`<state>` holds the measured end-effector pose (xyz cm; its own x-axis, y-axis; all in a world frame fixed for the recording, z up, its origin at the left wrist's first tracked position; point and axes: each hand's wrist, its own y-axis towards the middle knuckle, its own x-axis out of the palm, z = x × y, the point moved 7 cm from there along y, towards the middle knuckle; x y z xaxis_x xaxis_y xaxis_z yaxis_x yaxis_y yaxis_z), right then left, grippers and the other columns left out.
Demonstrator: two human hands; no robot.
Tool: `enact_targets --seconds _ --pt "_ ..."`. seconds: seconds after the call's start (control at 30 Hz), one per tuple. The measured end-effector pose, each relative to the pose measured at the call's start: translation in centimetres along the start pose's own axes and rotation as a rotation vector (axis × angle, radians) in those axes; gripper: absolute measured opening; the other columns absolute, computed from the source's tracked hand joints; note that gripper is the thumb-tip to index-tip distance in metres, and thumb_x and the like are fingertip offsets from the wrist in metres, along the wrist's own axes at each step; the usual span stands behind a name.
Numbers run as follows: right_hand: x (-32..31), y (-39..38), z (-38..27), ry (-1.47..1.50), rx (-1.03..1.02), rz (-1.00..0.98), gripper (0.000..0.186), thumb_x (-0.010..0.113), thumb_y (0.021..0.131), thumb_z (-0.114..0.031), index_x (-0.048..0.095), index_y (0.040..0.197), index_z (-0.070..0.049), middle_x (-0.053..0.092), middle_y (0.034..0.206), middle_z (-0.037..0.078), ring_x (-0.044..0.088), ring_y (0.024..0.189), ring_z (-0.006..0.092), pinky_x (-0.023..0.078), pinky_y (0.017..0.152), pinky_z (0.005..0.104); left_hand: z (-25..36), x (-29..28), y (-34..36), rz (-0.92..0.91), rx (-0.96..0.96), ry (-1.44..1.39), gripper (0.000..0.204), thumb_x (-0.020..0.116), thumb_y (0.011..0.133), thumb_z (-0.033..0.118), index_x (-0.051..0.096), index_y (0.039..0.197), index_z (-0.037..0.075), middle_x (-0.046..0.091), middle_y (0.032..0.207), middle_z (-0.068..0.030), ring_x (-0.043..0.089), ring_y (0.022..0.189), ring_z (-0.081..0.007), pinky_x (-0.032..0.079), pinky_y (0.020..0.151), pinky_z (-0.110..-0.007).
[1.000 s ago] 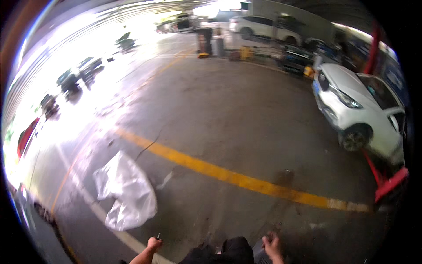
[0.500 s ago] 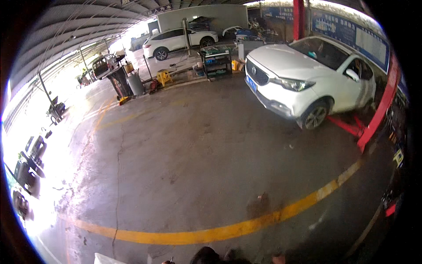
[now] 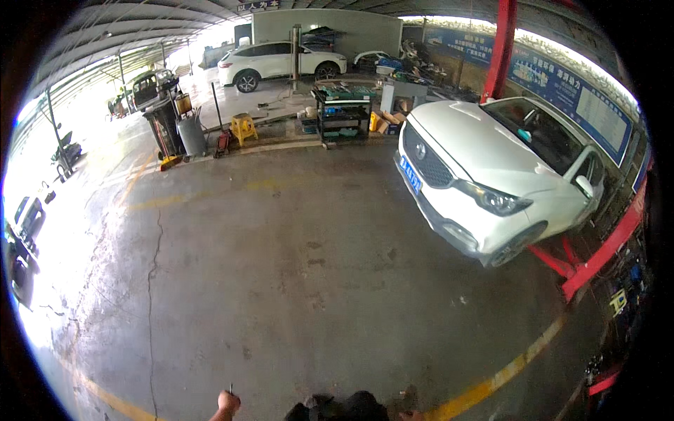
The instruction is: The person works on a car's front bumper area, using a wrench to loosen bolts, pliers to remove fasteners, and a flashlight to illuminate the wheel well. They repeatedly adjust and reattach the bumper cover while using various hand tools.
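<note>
At the lower edge, my left hand (image 3: 227, 404) is closed, with the thin tip of a slender rod-like thing (image 3: 231, 388) sticking up out of it. The rest of that thing is hidden by the fingers. Only a sliver of my right hand (image 3: 411, 416) shows at the bottom, right of my dark shoes (image 3: 362, 405); its fingers are cut off by the frame edge. Both hands are over the grey floor, touching nothing else that I can see.
A white car (image 3: 477, 168) stands ahead on the right beside a red lift post (image 3: 609, 242). A black tool cart (image 3: 343, 118), a yellow stool (image 3: 243, 129) and a grey bin (image 3: 191, 135) stand farther off. A yellow line (image 3: 491, 384) curves across the floor.
I have moved forward: the car and cart look nearer, and the yellow line has slid down to my feet. My left hand has come higher into view.
</note>
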<state>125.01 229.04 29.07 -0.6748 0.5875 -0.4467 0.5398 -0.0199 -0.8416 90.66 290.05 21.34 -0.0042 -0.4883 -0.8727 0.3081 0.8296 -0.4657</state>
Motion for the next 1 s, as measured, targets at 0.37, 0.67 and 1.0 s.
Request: enact_targets --seconds 0.37,0.67,1.0 --pt "-7.1 16.2 -21.2 0.082 0.164 -0.067 0.054 0.054 0.093 -0.041 0.049 0.127 0.000 0.063 0.110 0.013 0.061 0.093 0.0268 0.046 0.084 0.0419 34.0 -10.1 28.5 0.015 0.269 0.099 0.023 0.052 0.085 0.022 0.070 0.094 0.011 0.071 0.095 -0.0106 0.068 0.086 -0.0258 0.053 0.066 -0.041" --pt "-26.4 32.7 -61.0 0.144 -0.406 0.282 0.039 0.059 0.090 -0.033 0.062 0.107 0.002 0.067 0.101 0.021 0.065 0.093 0.0363 0.050 0.080 0.0450 42.5 -11.1 35.5 -0.261 -0.055 -0.222 0.021 0.056 0.088 0.023 0.071 0.079 0.011 0.071 0.079 -0.0085 0.070 0.077 -0.0254 0.053 0.061 -0.039" --pt "-31.4 49.4 -80.1 -0.156 -0.200 0.224 0.043 0.058 0.093 -0.034 0.059 0.118 0.001 0.067 0.094 0.015 0.065 0.083 0.0226 0.050 0.077 0.0421 63.2 -12.7 53.9 -0.430 -0.059 -0.072 0.024 0.057 0.090 0.025 0.066 0.074 0.010 0.070 0.080 -0.0103 0.067 0.074 -0.0289 0.049 0.057 -0.041"
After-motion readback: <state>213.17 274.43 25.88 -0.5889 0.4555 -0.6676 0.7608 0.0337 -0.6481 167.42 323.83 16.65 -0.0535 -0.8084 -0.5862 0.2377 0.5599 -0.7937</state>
